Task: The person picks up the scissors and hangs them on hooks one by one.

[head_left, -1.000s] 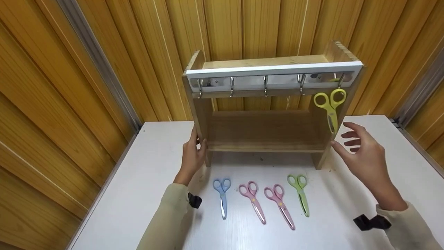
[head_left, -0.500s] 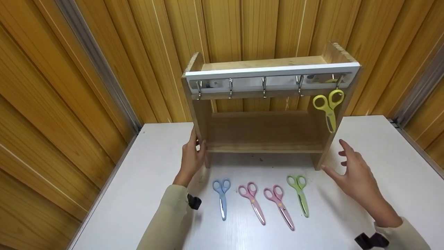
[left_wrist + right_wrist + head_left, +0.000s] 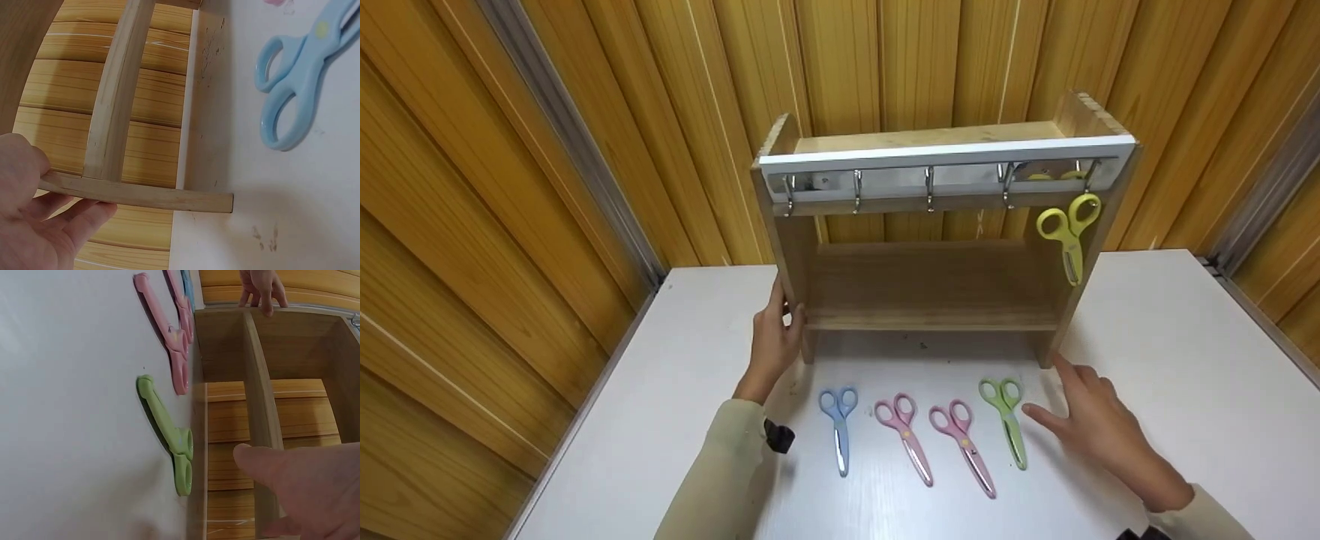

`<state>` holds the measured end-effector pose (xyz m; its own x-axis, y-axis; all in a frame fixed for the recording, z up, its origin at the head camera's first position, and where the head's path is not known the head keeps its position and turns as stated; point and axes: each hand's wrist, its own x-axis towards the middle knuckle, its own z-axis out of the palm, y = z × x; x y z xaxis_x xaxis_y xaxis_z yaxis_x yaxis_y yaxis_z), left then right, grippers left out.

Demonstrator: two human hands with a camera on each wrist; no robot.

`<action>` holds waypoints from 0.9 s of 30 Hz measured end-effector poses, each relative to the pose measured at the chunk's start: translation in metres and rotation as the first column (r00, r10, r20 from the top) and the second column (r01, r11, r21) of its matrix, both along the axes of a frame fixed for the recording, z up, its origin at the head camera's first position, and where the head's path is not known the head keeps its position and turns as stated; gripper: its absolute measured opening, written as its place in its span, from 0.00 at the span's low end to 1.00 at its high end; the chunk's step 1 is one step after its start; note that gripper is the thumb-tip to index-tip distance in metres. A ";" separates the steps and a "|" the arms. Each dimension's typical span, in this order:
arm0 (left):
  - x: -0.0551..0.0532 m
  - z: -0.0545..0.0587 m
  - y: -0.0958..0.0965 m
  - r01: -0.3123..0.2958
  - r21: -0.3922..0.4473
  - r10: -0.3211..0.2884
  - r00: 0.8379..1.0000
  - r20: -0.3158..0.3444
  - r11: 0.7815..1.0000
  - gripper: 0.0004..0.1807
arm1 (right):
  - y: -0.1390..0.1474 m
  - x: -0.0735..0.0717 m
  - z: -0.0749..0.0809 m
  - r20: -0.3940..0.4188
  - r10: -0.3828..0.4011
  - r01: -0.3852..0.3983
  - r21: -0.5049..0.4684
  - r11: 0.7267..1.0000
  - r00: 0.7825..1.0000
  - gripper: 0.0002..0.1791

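Note:
My left hand (image 3: pixel 771 343) grips the left side panel of a small wooden rack (image 3: pixel 934 289), thumb in front and fingers on its outer side. The left wrist view shows this hand (image 3: pixel 39 208) at the panel's edge. Yellow scissors (image 3: pixel 1072 251) hang by one handle loop from the rightmost hook. On the white table lie green scissors (image 3: pixel 1011 431), two pairs of pink scissors (image 3: pixel 911 442) and blue scissors (image 3: pixel 841 431), loops toward the rack. My right hand (image 3: pixel 1102 424), fingers extended and holding nothing, hovers just right of the green scissors, near the rack's right foot.
A metal strip with several hooks (image 3: pixel 930 187) runs along the rack's upper front. Wood-patterned walls (image 3: pixel 922 45) stand behind and on both sides of the white table (image 3: pixel 645 420).
My right hand has come down from beside the hanging scissors toward the green scissors, moving left and nearer. The yellow scissors have swung slightly. My left hand keeps its grip on the rack.

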<state>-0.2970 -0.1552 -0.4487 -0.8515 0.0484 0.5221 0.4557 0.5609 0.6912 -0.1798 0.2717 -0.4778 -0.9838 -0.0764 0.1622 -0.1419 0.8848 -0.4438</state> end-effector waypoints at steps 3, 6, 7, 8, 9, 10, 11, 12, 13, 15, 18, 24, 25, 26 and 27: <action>0.000 0.000 0.000 0.004 0.003 -0.004 1.000 0.002 1.000 0.37 | -0.005 0.002 -0.007 0.014 0.027 -0.027 0.024 0.999 1.000 0.50; 0.000 0.001 0.000 0.010 0.011 -0.010 1.000 0.011 1.000 0.38 | -0.010 0.003 -0.011 0.021 0.041 -0.041 0.045 0.998 0.999 0.51; 0.000 0.001 0.000 0.010 0.013 -0.010 1.000 0.015 1.000 0.38 | -0.012 0.004 -0.013 0.019 0.043 -0.044 0.051 0.998 0.999 0.50; 0.000 0.001 0.000 0.009 0.012 -0.009 1.000 0.015 1.000 0.38 | -0.013 0.005 -0.014 0.015 0.045 -0.046 0.056 0.997 0.999 0.50; 0.000 0.001 0.000 0.008 0.011 -0.008 1.000 0.016 1.000 0.38 | -0.015 0.006 -0.015 0.012 0.049 -0.049 0.062 0.997 0.999 0.50; 0.000 0.001 0.000 0.008 0.010 -0.008 1.000 0.015 1.000 0.38 | -0.017 0.007 -0.016 0.007 0.052 -0.053 0.068 0.996 0.999 0.50; 0.000 0.001 0.000 0.009 0.009 -0.009 1.000 0.013 1.000 0.37 | -0.018 0.008 -0.017 0.005 0.055 -0.056 0.072 0.996 0.998 0.50; 0.000 0.001 0.000 0.009 0.008 -0.009 1.000 0.012 1.000 0.37 | -0.020 0.009 -0.018 0.000 0.059 -0.058 0.077 0.995 0.998 0.50; 0.000 0.000 -0.001 0.010 0.008 -0.010 1.000 0.007 1.000 0.37 | -0.021 0.009 -0.019 -0.011 0.066 -0.065 0.083 0.994 0.998 0.50; 0.000 0.000 -0.001 0.011 0.008 -0.011 1.000 -0.001 1.000 0.37 | -0.023 0.010 -0.021 -0.025 0.077 -0.074 0.096 0.993 0.997 0.50; 0.000 -0.001 -0.001 0.012 0.007 -0.012 1.000 -0.004 1.000 0.37 | -0.024 0.012 -0.023 -0.050 0.085 -0.079 0.109 0.991 0.995 0.48; 0.000 -0.002 -0.001 0.011 0.007 -0.011 1.000 -0.014 1.000 0.36 | -0.023 0.014 -0.022 -0.049 0.088 -0.083 0.109 0.991 0.995 0.42; 0.000 -0.002 -0.001 0.011 0.007 -0.011 1.000 -0.016 1.000 0.36 | -0.022 0.014 -0.022 -0.041 0.089 -0.084 0.109 0.990 0.995 0.41; 0.000 -0.002 -0.001 0.012 0.008 -0.012 1.000 -0.017 1.000 0.36 | -0.022 0.014 -0.021 -0.033 0.089 -0.085 0.110 0.990 0.995 0.40; 0.000 -0.002 -0.001 0.010 0.007 -0.010 1.000 -0.015 1.000 0.36 | -0.021 0.014 -0.021 -0.024 0.089 -0.086 0.111 0.990 0.996 0.39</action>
